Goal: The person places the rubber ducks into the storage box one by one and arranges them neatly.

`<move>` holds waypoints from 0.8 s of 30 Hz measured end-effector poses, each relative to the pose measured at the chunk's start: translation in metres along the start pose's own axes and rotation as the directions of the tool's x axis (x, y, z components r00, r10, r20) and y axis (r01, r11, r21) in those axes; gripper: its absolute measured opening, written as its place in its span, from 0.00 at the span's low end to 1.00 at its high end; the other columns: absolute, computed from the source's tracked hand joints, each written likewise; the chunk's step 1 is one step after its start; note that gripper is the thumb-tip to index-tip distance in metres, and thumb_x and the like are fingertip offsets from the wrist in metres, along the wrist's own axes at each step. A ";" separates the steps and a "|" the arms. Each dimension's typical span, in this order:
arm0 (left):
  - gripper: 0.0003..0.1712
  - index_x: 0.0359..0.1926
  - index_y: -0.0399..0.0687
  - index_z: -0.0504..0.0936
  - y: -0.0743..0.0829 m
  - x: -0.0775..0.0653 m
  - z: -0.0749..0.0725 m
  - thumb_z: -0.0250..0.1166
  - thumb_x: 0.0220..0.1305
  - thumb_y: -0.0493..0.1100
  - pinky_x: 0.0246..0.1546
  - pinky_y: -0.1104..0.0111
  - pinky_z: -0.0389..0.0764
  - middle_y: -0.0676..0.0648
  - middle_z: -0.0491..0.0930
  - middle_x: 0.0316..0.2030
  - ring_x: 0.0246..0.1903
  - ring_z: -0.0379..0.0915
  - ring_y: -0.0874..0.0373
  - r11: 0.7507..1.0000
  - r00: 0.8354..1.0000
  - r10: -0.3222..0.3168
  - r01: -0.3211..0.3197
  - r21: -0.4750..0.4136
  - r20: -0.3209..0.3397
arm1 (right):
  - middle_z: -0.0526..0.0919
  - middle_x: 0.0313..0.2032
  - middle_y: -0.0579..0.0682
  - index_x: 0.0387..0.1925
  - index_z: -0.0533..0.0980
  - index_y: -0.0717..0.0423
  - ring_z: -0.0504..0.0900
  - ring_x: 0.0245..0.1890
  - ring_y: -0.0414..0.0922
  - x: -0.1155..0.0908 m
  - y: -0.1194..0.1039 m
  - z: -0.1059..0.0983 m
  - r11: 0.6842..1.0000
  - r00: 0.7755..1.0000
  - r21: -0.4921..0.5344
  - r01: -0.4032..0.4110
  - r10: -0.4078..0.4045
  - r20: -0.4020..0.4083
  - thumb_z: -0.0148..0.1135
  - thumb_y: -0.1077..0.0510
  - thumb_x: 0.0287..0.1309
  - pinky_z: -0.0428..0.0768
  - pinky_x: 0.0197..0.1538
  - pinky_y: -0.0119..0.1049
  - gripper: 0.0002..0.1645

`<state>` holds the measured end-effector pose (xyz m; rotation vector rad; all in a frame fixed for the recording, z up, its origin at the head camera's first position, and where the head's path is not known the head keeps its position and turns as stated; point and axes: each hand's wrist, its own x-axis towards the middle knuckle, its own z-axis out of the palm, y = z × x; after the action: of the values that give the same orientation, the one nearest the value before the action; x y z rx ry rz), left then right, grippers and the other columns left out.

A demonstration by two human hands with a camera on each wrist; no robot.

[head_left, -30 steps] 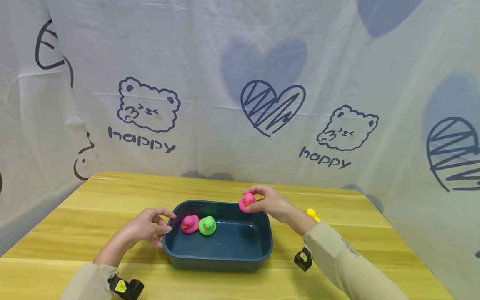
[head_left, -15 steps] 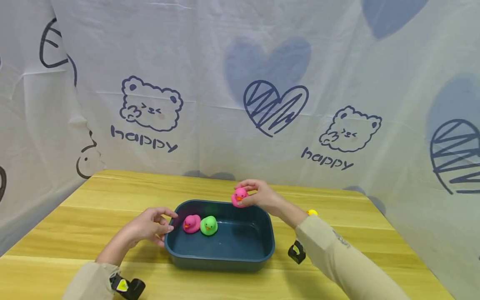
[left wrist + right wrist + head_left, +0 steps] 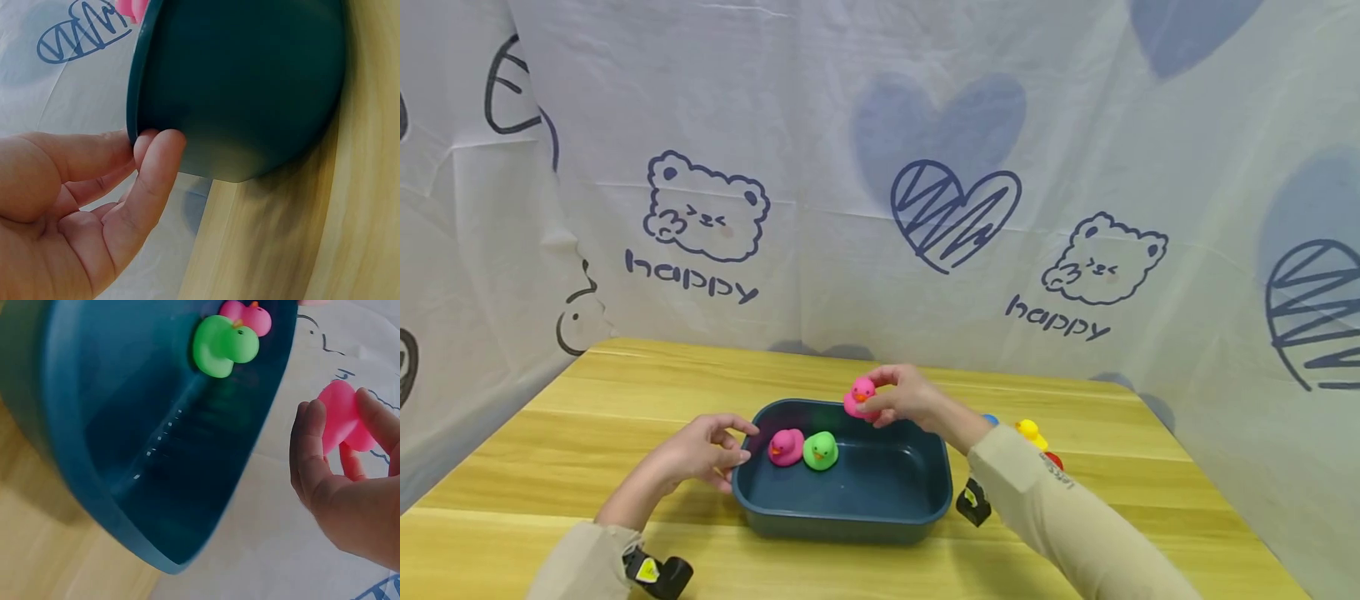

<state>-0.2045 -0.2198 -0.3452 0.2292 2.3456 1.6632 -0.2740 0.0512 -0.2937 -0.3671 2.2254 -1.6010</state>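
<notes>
A dark teal plastic bin (image 3: 842,527) stands on the wooden table. Inside it, toward the left, a pink rubber duck (image 3: 786,448) and a green rubber duck (image 3: 821,451) sit side by side. My left hand (image 3: 694,452) pinches the bin's left rim; in the left wrist view the thumb and fingers meet at the rim (image 3: 133,100). Over the bin's far side, my right hand (image 3: 912,395) holds another pink rubber duck (image 3: 860,395) between thumb and fingers. The right wrist view shows this duck (image 3: 339,414) above the rim, apart from the two inside.
To the right of the bin, partly behind the right forearm, lie a yellow duck (image 3: 1031,432), a red object (image 3: 1054,459) and a blue object (image 3: 991,418). A printed white curtain (image 3: 827,250) hangs along the table's back edge (image 3: 677,347).
My right hand has carried the pink duck leftward along the bin's far side. The blue and red objects have come into sight behind the forearm. The left hand has stayed at the rim.
</notes>
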 end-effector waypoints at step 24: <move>0.20 0.52 0.28 0.67 0.000 0.001 0.000 0.57 0.58 0.29 0.20 0.64 0.79 0.43 0.68 0.25 0.18 0.70 0.56 1.000 1.000 -0.020 0.020 0.003 -0.018 | 0.75 0.31 0.56 0.40 0.74 0.67 0.77 0.17 0.44 0.005 0.022 0.009 0.978 0.988 -0.136 -0.156 0.157 -0.005 0.64 0.71 0.45 0.80 0.25 0.36 0.16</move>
<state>-0.2052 -0.2198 -0.3454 0.1913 2.3560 1.6595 -0.2740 0.0485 -0.3174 -0.2266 2.3036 -1.3705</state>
